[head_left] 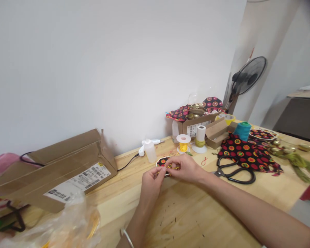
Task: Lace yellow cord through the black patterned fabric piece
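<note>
My left hand point(153, 177) and my right hand point(185, 167) meet just above the wooden table, thumbs and fingertips pinched close together. A thin yellow strand, which looks like cord point(175, 167), shows at the fingers of my right hand. What my left fingertips pinch is too small to make out. Behind and partly under the fingers lies a small black-and-red patterned fabric piece point(161, 161) with a white rim. A spool of yellow cord point(183, 146) stands just beyond my right hand.
Black-handled scissors point(241, 175) lie right of my right forearm, beside patterned cloth point(237, 151) and a teal thread cone point(243, 131). A white bottle point(150, 151) and a white corded tool point(144, 144) are near the wall. Cardboard boxes point(74, 165) and a plastic bag point(69, 224) occupy the left.
</note>
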A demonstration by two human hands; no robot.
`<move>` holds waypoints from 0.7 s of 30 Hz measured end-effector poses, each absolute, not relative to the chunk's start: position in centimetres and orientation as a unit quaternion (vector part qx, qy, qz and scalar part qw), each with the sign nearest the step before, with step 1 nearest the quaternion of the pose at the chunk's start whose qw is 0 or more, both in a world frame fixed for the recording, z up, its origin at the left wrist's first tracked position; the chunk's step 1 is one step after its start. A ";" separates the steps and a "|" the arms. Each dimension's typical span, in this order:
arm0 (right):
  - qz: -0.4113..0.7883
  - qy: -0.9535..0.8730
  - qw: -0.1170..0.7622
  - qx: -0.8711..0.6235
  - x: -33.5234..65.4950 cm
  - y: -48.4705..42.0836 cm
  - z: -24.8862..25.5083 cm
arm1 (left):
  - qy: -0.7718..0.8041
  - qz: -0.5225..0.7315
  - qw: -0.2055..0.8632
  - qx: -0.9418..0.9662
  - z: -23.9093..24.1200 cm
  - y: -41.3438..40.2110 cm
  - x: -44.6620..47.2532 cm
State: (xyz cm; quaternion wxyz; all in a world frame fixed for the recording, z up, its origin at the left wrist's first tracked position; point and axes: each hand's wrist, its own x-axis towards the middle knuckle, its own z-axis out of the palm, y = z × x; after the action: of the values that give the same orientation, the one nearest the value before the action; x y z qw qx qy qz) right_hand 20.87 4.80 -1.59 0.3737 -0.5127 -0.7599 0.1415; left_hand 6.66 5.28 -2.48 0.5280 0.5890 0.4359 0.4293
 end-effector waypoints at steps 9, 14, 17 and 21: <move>0.078 -0.786 0.357 -0.499 21.3 5.0 -1.4 | 0.429 0.424 0.476 0.640 -2.3 4.9 6.8; 0.037 -0.817 0.332 -0.470 21.5 5.0 -1.5 | 0.415 0.437 0.472 0.644 -2.4 5.0 6.8; 0.024 -0.819 0.322 -0.474 21.6 5.0 -1.6 | 0.410 0.441 0.495 0.626 -2.4 5.2 6.8; 0.027 -0.819 0.331 -0.468 21.5 5.1 -1.8 | 0.414 0.437 0.508 0.616 -2.6 5.4 6.7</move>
State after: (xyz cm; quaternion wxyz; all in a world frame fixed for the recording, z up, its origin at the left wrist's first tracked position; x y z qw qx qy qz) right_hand 21.55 5.08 -1.78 0.3313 -0.4683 -0.8187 0.0268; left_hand 6.67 5.42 -2.60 0.5085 0.6161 0.4139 0.4365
